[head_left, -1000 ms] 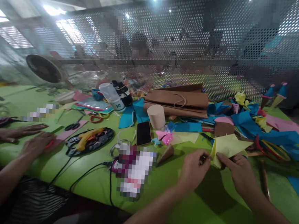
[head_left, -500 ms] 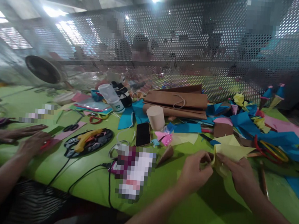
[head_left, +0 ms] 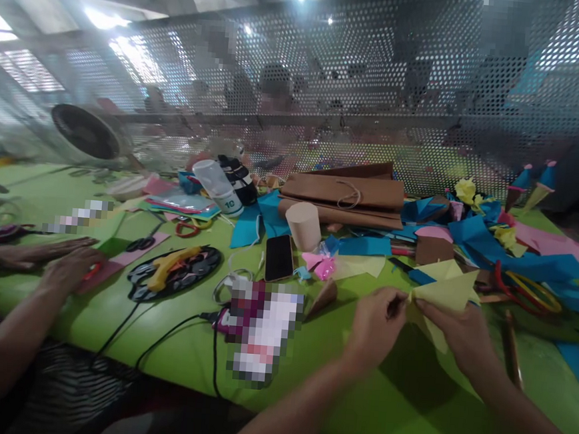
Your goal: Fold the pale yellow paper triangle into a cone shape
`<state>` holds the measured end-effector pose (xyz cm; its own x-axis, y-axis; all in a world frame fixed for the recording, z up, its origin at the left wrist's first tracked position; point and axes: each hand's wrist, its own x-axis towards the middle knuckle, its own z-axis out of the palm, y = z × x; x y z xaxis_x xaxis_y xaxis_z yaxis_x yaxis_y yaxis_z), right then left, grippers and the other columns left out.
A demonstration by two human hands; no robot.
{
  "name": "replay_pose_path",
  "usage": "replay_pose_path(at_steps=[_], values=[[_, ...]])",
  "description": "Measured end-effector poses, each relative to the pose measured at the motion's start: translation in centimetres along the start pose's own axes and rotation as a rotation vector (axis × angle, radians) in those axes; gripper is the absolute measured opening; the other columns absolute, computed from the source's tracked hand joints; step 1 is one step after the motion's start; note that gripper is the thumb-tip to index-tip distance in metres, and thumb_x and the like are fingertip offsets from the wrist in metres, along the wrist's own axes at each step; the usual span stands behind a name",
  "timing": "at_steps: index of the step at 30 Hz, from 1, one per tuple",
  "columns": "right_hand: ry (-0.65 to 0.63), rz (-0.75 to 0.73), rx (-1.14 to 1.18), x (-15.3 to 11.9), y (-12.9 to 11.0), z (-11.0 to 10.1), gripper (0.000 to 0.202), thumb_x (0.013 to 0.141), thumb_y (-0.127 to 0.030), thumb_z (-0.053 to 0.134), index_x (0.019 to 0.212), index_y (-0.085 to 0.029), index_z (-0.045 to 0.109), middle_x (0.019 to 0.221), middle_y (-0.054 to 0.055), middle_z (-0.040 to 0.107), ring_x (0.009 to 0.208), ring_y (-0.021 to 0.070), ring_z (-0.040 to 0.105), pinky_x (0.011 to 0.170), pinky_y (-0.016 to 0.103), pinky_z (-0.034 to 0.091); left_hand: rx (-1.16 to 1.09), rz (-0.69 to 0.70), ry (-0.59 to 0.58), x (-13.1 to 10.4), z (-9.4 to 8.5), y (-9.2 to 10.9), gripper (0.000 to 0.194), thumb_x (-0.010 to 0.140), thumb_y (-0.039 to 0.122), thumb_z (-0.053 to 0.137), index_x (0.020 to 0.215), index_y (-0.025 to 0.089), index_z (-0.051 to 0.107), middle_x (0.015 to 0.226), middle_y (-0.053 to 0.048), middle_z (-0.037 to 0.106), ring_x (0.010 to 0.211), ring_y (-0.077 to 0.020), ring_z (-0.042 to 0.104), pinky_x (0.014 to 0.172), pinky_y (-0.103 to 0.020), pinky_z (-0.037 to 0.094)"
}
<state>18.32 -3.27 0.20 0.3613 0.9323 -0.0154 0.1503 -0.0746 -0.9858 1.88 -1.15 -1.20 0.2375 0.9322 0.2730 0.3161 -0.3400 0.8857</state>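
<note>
Noted: left hand (head_left: 377,323), thumb and forefinger closed on a corner of folded yellow paper (head_left: 448,290); right hand (head_left: 467,334) clasping it, in from green table's (head_left: 394,419) near edge. Brown paper (head_left: 341,196) toward far edge.

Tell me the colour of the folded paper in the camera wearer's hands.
Pale yellow; the folded paper shows best in the head view.

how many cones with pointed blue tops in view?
2, side by side beyond the right hand: the brown-bottomed cone on the left, the yellow-bottomed cone on the right. More may be hidden among the paper scraps.
</note>
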Motion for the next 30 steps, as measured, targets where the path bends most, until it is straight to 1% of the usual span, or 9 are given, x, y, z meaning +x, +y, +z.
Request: replay_pose_path(at_steps=[4,9,13,16,19,21,24,26,30], values=[[0.008,0.044,-0.012,0.2,0.2,0.0,0.032,0.062,-0.044,0.088,0.082,-0.021,0.08,0.089,0.01,0.082,0.085,0.034,0.073,0.072,0.043,0.058,0.02,0.006,-0.016,-0.1,0.1,0.1,0.018,0.087,0.009,0.06,0.095,0.019,0.073,0.09,-0.003,0.076,0.079,-0.0167,0.066,0.074,-0.026,0.048],[-0.009,0.058,0.009,-0.1,0.0,0.4,0.036,0.06,-0.047,0.089,0.084,-0.022,0.081,0.093,0.01,0.082,0.091,0.0348,0.073,0.077,0.043,0.057,0.006,-0.021,0.001,0.0,0.1,0.1,0.012,0.091,0.016,0.061,0.091,0.02,0.072,0.084,-0.002,0.072,0.073,-0.0152,0.062,0.069,-0.025,0.044],[-0.069,0.088,0.024,-0.5,0.1,0.6,0.039,0.065,-0.053,0.087,0.088,-0.021,0.082,0.094,0.01,0.082,0.09,0.035,0.074,0.074,0.042,0.058,0.05,-0.027,0.042,0.2,0.1,0.2,0.009,0.089,0.013,0.062,0.084,0.019,0.066,0.08,0.0,0.067,0.072,-0.0143,0.057,0.068,-0.025,0.039],[-0.131,0.117,0.081,-0.9,0.2,0.6,0.039,0.069,-0.056,0.085,0.092,-0.024,0.082,0.095,0.008,0.082,0.086,0.0343,0.076,0.072,0.041,0.06,0.089,-0.061,0.08,0.3,-0.1,0.3,0.013,0.085,0.007,0.062,0.08,0.019,0.06,0.079,0.001,0.063,0.074,-0.0141,0.055,0.068,-0.026,0.036],[-0.21,0.143,0.197,-1.0,0.3,0.5,0.035,0.073,-0.054,0.085,0.096,-0.029,0.081,0.1,0.006,0.082,0.087,0.033,0.077,0.075,0.041,0.062,0.079,-0.086,0.111,0.4,-0.3,0.4,0.014,0.087,0.009,0.061,0.079,0.02,0.057,0.078,0.002,0.061,0.073,-0.0137,0.052,0.069,-0.026,0.035],[-0.23,0.162,0.229,-0.8,0.6,0.4,0.034,0.073,-0.051,0.087,0.099,-0.03,0.081,0.102,0.005,0.082,0.091,0.0337,0.077,0.076,0.041,0.062,0.069,-0.09,0.118,0.4,-0.4,0.3,0.014,0.09,0.013,0.06,0.078,0.02,0.055,0.077,0.003,0.059,0.071,-0.0132,0.05,0.068,-0.026,0.034],[-0.202,0.151,0.196,-0.5,1.2,0.4,0.033,0.072,-0.049,0.088,0.099,-0.033,0.081,0.102,0.005,0.082,0.096,0.036,0.077,0.078,0.045,0.062,0.073,-0.086,0.128,0.4,-0.5,0.3,0.013,0.091,0.015,0.058,0.079,0.02,0.055,0.079,0.003,0.059,0.072,-0.013,0.05,0.068,-0.026,0.033],[-0.222,0.122,0.173,-0.4,1.6,0.4,0.03,0.073,-0.048,0.087,0.098,-0.032,0.082,0.103,0.005,0.082,0.098,0.0371,0.076,0.081,0.046,0.062,0.095,-0.089,0.14,0.4,-0.5,0.3,0.014,0.09,0.015,0.059,0.079,0.02,0.053,0.079,0.003,0.058,0.073,-0.0129,0.05,0.067,-0.026,0.032],[-0.247,0.094,0.144,-0.4,1.8,0.5,0.024,0.075,-0.046,0.086,0.094,-0.033,0.083,0.102,0.004,0.082,0.097,0.0354,0.076,0.08,0.044,0.061,0.135,-0.091,0.124,0.4,-0.5,0.4,0.017,0.089,0.015,0.06,0.076,0.02,0.051,0.077,0.003,0.055,0.072,-0.0129,0.05,0.067,-0.026,0.032]])
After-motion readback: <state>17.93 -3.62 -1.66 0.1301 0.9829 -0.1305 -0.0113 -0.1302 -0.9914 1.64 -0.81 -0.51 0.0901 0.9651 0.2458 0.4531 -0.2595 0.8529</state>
